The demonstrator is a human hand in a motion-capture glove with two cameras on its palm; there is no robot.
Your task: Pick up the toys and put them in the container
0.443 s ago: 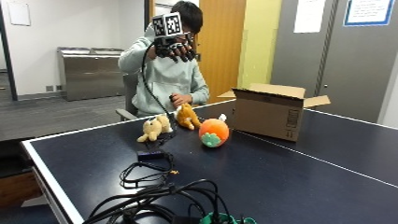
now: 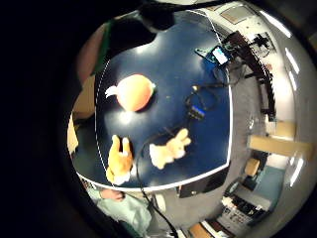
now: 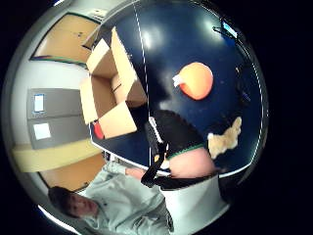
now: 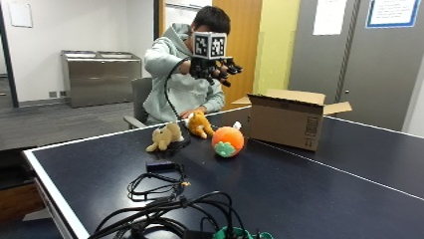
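Three plush toys lie on the dark blue table [image 4: 318, 189] in front of the seated person: a tan animal [image 4: 165, 137] [image 2: 171, 148] [image 3: 225, 139], a yellow-orange animal [image 4: 199, 124] [image 2: 120, 158] and a round orange one with a green patch [image 4: 227, 141] [image 2: 133, 91] [image 3: 195, 81]. An open cardboard box [image 4: 288, 119] [image 3: 110, 90] stands to the right of them. My gloved right hand [image 4: 213, 68] hangs high in the air above the toys, at chest height. Its fingers droop loosely and hold nothing.
A small black adapter [image 4: 159, 165] and loops of black cable [image 4: 159, 186] [image 2: 198, 106] lie on the near part of the table. The person's bare hand [image 4: 191, 114] rests at the table's far edge, behind the yellow toy.
The gloved hand has come down and moved a little to the right, toward the box. The toys and the box have not moved.
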